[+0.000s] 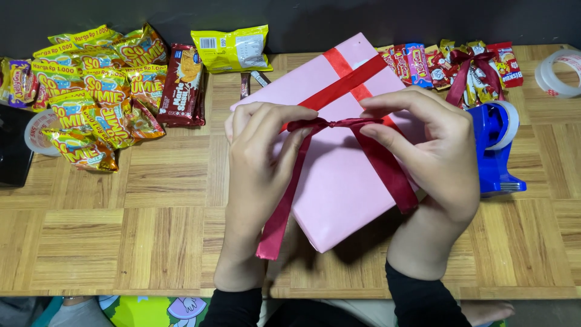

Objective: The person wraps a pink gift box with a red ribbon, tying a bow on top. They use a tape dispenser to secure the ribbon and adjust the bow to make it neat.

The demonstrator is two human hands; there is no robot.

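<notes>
In the head view, a pink box (pixel 339 181) lies in the middle of the frame on a wooden table (pixel 121 242). It is turned a bit, so one corner points to the top of the frame. A red ribbon (pixel 351 79) crosses over the top of the box. A darker red ribbon (pixel 330 124) is tied in a knot in the middle of the box, right between the two hands.

The left hand (pixel 260 163) is left of the knot. Its fingers are pressed together and pinch the dark ribbon just beside the knot. One long ribbon end hangs down under this hand and goes off the edge of the box.

The right hand (pixel 439 157) is right of the knot. Its thumb and first finger pinch the ribbon on that side too. The other ribbon end runs down across the box under this hand.

In the upper left of the frame is a pile of yellow snack bags (pixel 97 79). A blue tape holder (pixel 496 148) stands just beside the right hand. More small snack packs (pixel 448 63) lie at the upper right.
</notes>
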